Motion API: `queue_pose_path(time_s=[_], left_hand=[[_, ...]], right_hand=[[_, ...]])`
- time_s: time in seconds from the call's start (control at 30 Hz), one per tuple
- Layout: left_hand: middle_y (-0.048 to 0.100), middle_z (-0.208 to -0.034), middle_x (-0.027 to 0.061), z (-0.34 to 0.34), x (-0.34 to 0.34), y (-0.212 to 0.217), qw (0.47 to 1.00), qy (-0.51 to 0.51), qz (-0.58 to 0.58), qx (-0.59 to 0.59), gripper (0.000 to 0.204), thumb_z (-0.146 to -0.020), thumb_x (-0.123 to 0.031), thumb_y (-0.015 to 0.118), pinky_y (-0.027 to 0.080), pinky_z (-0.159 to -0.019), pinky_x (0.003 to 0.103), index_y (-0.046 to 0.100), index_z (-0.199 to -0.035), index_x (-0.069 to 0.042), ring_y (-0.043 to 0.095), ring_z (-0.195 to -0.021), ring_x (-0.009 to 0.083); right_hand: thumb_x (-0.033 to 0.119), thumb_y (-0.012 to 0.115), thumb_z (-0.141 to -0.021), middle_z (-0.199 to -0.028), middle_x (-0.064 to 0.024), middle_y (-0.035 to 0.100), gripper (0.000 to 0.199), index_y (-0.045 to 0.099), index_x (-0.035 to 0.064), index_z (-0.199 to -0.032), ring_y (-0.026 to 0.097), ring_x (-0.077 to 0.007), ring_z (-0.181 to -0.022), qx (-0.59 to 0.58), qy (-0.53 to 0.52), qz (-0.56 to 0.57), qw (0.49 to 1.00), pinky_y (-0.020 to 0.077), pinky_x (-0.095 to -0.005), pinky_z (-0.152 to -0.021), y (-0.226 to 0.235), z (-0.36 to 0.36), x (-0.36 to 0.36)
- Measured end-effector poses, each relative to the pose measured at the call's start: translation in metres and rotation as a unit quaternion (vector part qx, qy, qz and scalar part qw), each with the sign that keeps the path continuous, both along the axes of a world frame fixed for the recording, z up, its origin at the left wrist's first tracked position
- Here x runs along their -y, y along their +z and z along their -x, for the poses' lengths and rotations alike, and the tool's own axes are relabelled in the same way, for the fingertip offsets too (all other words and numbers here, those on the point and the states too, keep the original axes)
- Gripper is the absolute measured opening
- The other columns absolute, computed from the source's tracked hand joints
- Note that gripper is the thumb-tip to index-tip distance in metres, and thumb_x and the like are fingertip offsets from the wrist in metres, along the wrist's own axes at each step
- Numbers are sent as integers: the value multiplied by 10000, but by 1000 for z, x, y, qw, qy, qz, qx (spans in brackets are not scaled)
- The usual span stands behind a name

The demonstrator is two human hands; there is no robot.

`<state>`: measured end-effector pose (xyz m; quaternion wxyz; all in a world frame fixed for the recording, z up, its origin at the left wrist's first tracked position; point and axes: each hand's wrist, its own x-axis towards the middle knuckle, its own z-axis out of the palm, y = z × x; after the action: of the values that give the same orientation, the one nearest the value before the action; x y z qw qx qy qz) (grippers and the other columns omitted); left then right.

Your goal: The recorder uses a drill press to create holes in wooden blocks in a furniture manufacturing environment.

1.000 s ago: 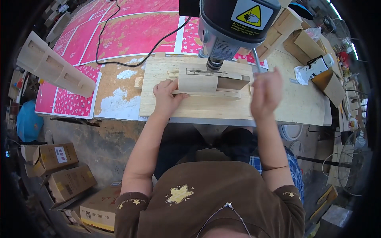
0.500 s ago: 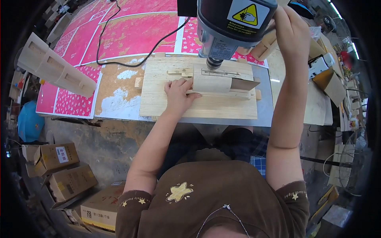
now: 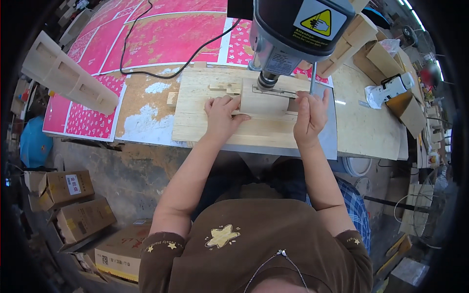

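A pale wooden block (image 3: 265, 103) with a slot in its top face lies under a drill press (image 3: 293, 34). The drill chuck (image 3: 267, 81) is just above that slot; the tip of the bit is too small to make out. My left hand (image 3: 222, 115) grips the block's left end, fingers behind and thumb along the near side. At the block's right, my right hand (image 3: 311, 117) is closed around the lower end of the press's metal lever (image 3: 313, 78). It partly hides a flat brown piece (image 3: 293, 105) at the block's right end.
Beneath the block is a flat wooden board (image 3: 195, 129) with small wooden strips (image 3: 224, 87) fixed to it. A tall slotted wooden piece (image 3: 73, 75) stands at left; a black cable (image 3: 181, 73) crosses the pink sheeting (image 3: 171, 41). Cardboard boxes (image 3: 85, 219) are on the floor.
My right hand has come down toward me from high beside the press head, and the lever now points down. The chuck looks slightly lower. My left hand stays on the block.
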<state>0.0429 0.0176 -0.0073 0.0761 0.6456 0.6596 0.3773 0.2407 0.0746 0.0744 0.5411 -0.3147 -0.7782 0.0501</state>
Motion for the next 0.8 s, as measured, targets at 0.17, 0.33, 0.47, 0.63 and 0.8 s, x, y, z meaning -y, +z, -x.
queue_pose_path(time_s=[0.17, 0.33, 0.47, 0.63, 0.8], left_hand=[[547, -788, 1, 3, 0, -2, 998, 20, -59, -22, 476, -607, -305, 772, 276, -860, 387, 653, -1045, -161, 509, -840, 202], [573, -857, 8, 5, 5, -2, 999, 13, -33, 20, 514, -581, -311, 790, 268, -889, 417, 646, -1057, -179, 515, -892, 222], [572, -852, 3, -3, 0, -1, 999, 28, -42, 8, 523, -549, -340, 806, 268, -884, 416, 655, -1023, -179, 531, -870, 203], [565, -843, -4, -12, -5, 7, 990, 25, 15, 135, 540, -492, -396, 824, 268, -876, 408, 665, -945, -148, 554, -825, 169], [560, -849, 4, -1, -9, 5, 995, -1, -22, 98, 469, -512, -365, 821, 267, -875, 411, 662, -879, -121, 550, -834, 179]], right_hand=[[29, 518, -843, -663, -49, 546, 104, 598, -2, -785, 526, -200, -606, -5, 20, -75, 997, 298, -481, -1015, 11, 0, -3], [144, 563, -881, -622, -73, 532, 214, 562, 0, -723, 522, -172, -584, -77, -38, 64, 994, 454, -336, -733, 109, -2, -19], [241, 475, -948, -784, -66, 613, 295, 628, -11, -943, 548, -119, -718, 18, -91, 46, 995, 421, -242, -661, 152, 15, -98], [267, 444, -960, -1107, -112, 597, 334, 533, 32, -1179, 539, -187, -1043, -16, 2, 116, 993, 411, -294, -887, 138, 4, -97], [173, 693, -773, -980, -135, 631, 375, 599, 32, -1107, 606, -283, -865, 252, 57, 141, 956, 468, -326, -787, 35, -45, -57]])
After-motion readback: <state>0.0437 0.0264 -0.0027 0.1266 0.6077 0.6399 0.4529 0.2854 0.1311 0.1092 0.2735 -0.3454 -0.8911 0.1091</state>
